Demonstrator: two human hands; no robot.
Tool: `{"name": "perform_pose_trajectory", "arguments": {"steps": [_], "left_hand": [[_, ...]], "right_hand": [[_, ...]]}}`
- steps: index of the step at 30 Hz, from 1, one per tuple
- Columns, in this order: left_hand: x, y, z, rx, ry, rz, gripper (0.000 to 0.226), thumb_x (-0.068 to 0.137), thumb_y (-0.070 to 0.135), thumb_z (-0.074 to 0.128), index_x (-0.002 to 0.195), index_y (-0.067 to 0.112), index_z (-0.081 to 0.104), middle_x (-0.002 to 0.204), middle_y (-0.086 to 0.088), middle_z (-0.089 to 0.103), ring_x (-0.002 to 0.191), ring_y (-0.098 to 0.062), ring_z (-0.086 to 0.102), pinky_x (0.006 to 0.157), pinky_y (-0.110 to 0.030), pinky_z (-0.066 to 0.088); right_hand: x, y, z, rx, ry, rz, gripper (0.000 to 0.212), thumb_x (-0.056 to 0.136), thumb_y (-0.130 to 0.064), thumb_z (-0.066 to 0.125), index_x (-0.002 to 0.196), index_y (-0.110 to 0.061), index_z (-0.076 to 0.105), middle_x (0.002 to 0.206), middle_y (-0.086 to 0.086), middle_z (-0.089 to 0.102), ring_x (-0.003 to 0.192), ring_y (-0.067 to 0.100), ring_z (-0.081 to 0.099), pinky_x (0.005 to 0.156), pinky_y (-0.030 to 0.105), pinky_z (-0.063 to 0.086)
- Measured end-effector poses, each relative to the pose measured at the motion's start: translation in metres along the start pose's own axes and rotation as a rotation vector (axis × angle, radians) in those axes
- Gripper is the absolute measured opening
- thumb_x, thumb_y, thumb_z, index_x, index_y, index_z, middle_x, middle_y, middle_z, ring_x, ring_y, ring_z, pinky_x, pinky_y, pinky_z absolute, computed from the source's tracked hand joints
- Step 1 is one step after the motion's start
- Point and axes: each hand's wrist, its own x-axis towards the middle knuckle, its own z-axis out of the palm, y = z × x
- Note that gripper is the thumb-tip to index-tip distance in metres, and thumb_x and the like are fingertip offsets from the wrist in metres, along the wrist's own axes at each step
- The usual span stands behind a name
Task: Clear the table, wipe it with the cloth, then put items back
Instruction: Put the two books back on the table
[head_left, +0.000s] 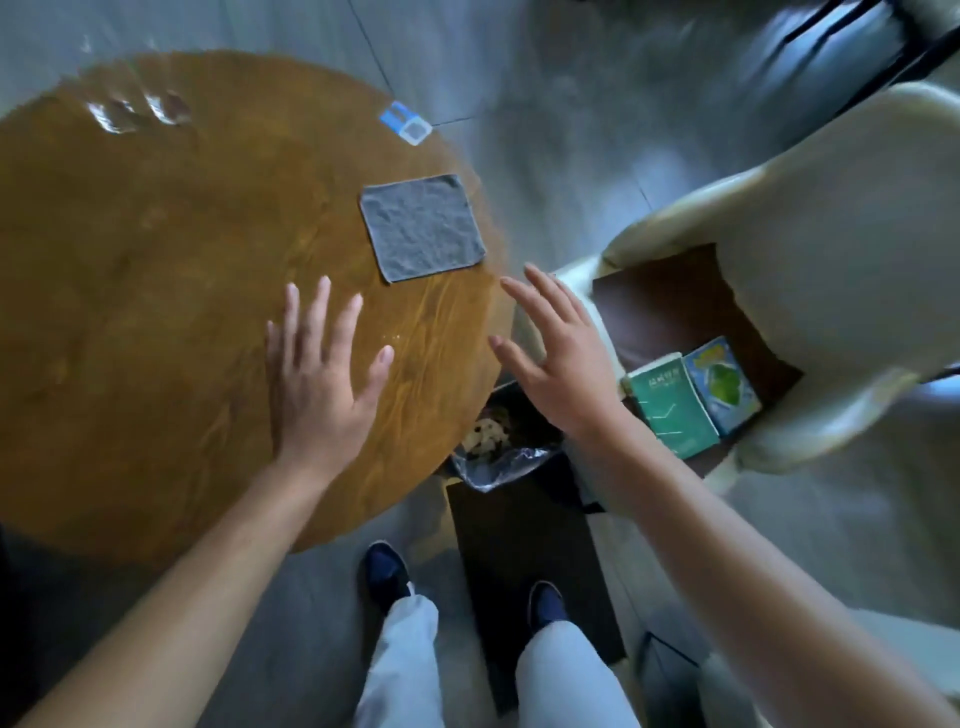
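A round brown wooden table (156, 312) fills the left of the view. A grey square cloth (422, 227) lies flat on it near the right edge. My left hand (322, 384) is spread with straight fingers over the table, just below the cloth. My right hand (558, 353) hovers with straight fingers at the table's right edge, beside the cloth and holding nothing. A small blue and white sticker (406, 122) sits at the table's far edge. Two books, a green book (670, 405) and a blue book (724, 384), lie on the seat of a cream chair (831, 218).
A bin lined with a silver bag (498, 447), holding crumpled waste, stands under the table's right edge. A dark mat (524, 561) lies on the grey floor by my feet. Another dark chair (852, 52) stands at the top right.
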Motion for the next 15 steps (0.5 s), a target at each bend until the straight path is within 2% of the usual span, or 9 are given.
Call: {"name": "perform_pose_trajectory", "arguments": {"steps": [6, 12, 15], "left_hand": [[-0.004, 0.043, 0.044, -0.08, -0.02, 0.029, 0.061, 0.105, 0.052, 0.038, 0.153, 0.014, 0.044, 0.168, -0.013, 0.027, 0.158, -0.035, 0.013, 0.125, -0.06, 0.015], [-0.005, 0.126, 0.129, -0.091, -0.046, 0.047, 0.061, 0.105, 0.052, 0.04, 0.152, 0.014, 0.045, 0.167, -0.013, 0.029, 0.157, -0.036, 0.017, 0.124, -0.06, 0.018], [-0.006, 0.172, 0.185, -0.075, -0.079, 0.042, 0.06, 0.105, 0.051, 0.041, 0.153, 0.015, 0.044, 0.168, -0.012, 0.028, 0.158, -0.035, 0.016, 0.123, -0.061, 0.018]], "right_hand": [[-0.039, 0.059, -0.022, 0.007, 0.053, 0.079, 0.059, 0.098, -0.046, 0.063, 0.152, -0.026, 0.05, 0.162, 0.001, 0.043, 0.152, 0.019, 0.031, 0.126, 0.037, 0.025], [-0.062, 0.16, -0.069, -0.07, 0.022, 0.169, 0.063, 0.097, -0.058, 0.052, 0.153, -0.031, 0.047, 0.164, -0.005, 0.038, 0.153, 0.02, 0.03, 0.125, 0.041, 0.027], [-0.06, 0.224, -0.074, -0.059, -0.023, 0.17, 0.062, 0.098, -0.056, 0.053, 0.154, -0.033, 0.044, 0.166, -0.006, 0.035, 0.155, 0.02, 0.027, 0.125, 0.043, 0.027]]}}
